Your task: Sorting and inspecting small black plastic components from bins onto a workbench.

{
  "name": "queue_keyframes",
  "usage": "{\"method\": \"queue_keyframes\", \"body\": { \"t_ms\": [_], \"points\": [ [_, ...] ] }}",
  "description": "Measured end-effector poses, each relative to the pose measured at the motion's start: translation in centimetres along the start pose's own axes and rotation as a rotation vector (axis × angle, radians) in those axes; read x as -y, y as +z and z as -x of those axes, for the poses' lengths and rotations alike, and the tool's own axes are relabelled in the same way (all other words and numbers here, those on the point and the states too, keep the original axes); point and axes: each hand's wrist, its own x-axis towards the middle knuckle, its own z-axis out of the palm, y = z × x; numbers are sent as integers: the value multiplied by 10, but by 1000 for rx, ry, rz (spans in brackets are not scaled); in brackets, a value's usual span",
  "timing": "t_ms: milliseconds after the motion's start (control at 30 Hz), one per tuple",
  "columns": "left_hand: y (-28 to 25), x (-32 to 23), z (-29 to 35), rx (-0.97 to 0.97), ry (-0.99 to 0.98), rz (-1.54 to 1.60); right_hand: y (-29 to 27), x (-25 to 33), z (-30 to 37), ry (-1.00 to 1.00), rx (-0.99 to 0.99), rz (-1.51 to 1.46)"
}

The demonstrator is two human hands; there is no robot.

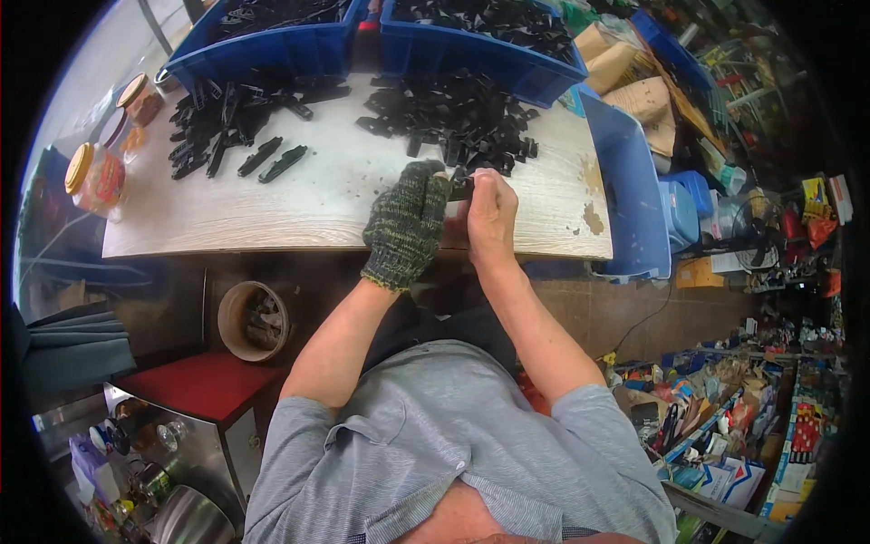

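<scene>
My left hand [405, 218], in a dark green knitted glove, is closed on one end of a small black plastic piece [461, 189] near the table's front edge. My bare right hand [492, 213] pinches the other end, its thumb and fingers pressed together. Fingers hide most of the piece. Just beyond both hands lies a heap of flat black plastic parts [467, 118]. Farther left, long narrow black parts [222, 127] form a second heap, with a couple lying apart, one being a slim black piece [284, 164].
Two blue bins, a left bin [263, 59] and a right bin [489, 62], hold black parts at the back of the pale wooden table [308, 213]. Lidded jars [95, 177] stand at its left edge. A blue tub [625, 181] is at the right; a bucket [229, 322] sits below.
</scene>
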Motion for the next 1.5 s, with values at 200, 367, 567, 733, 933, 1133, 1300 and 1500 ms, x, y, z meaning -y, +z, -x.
{"method": "queue_keyframes", "body": {
  "t_ms": [200, 367, 567, 733, 933, 1133, 1300, 1500],
  "points": [
    [20, -10, 5, -56, -159, 8, -11, 3, 2, 103, 49, 27],
    [11, -4, 4, -71, -45, 22, -8, 7, 2, 107, -54, -32],
    [25, -16, 3, -58, -133, 22, -3, 1, -2, -59, -58, 63],
    [37, -6, 5, -102, 8, -29, -13, -3, -4, 25, -24, 25],
    [19, 18, -5, -121, 45, 8, -18, 14, -1, 289, -105, -273],
    [18, -11, -32, 153, 114, -588, -69, 16, -38, 466, -376, -355],
    [32, 3, -39, 200, 107, -580, -143, 18, -87, 364, -729, -291],
    [31, 22, -31, -61, -79, 123, -133, 18, -62, 439, -403, -208]
  ]
}}
